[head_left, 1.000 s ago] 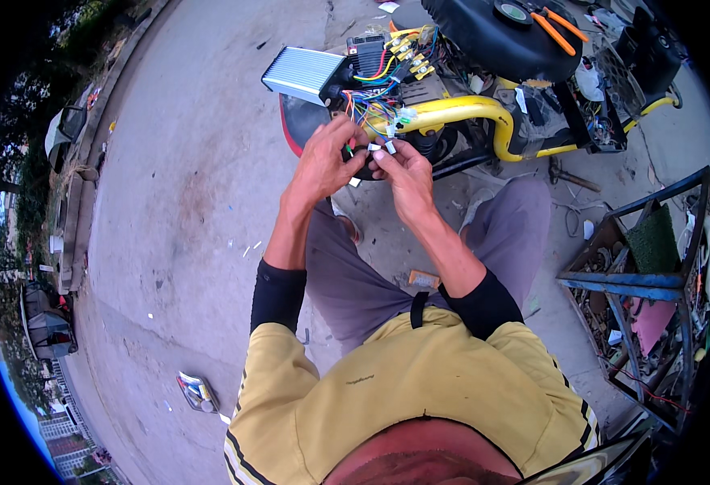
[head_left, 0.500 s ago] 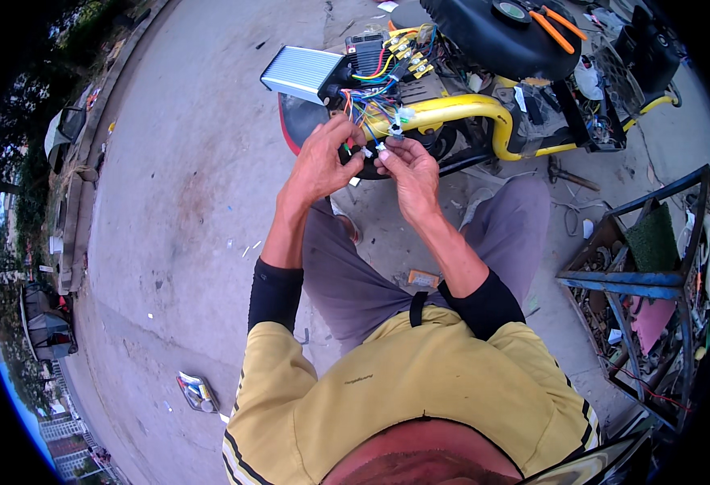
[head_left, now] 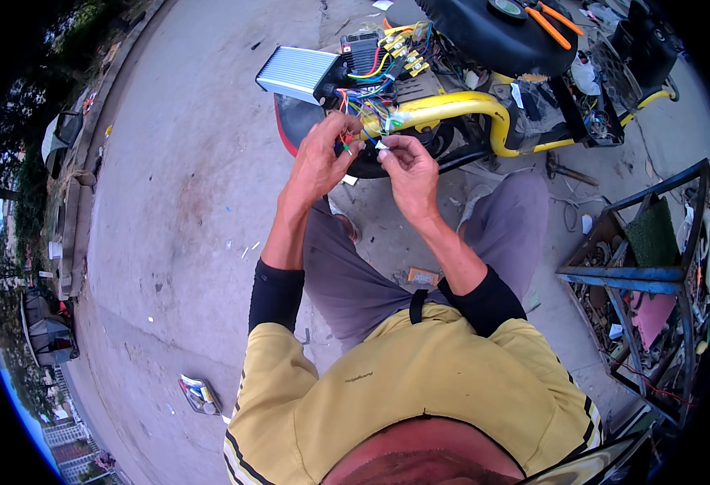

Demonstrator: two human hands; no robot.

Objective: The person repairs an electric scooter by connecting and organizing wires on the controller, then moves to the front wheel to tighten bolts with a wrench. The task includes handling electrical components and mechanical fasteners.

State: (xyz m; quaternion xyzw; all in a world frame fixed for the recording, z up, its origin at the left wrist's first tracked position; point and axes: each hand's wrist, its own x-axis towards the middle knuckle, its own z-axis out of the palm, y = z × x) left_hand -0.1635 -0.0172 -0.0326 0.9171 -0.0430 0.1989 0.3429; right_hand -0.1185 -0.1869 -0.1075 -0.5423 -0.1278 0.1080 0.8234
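Note:
A silver finned controller box (head_left: 297, 74) sits on a yellow-framed vehicle (head_left: 462, 103), with bundles of coloured wires (head_left: 369, 107) hanging from it and yellow terminal blocks (head_left: 406, 54) beside it. My left hand (head_left: 324, 153) is pinched on thin wires with small red and green connectors (head_left: 345, 147), just below the controller. Close to its right, my right hand (head_left: 411, 168) grips a small white connector (head_left: 382, 145) between thumb and forefinger. Both hands are in front of the yellow tube, and some fingertips are hidden among the wires.
On the black seat (head_left: 496, 36) lie orange-handled pliers (head_left: 553, 28) and a round roll (head_left: 505, 8). A hammer (head_left: 569, 172) lies on the pavement. A metal cart (head_left: 638, 275) of scrap stands at right, a tray of small items (head_left: 199, 394) lower left, and a kerb (head_left: 72, 250) runs far left.
My right hand's fingers have shifted slightly on the white connector. The white piece near my left thumb no longer shows, and the red and green connectors show more. The view has shifted slightly.

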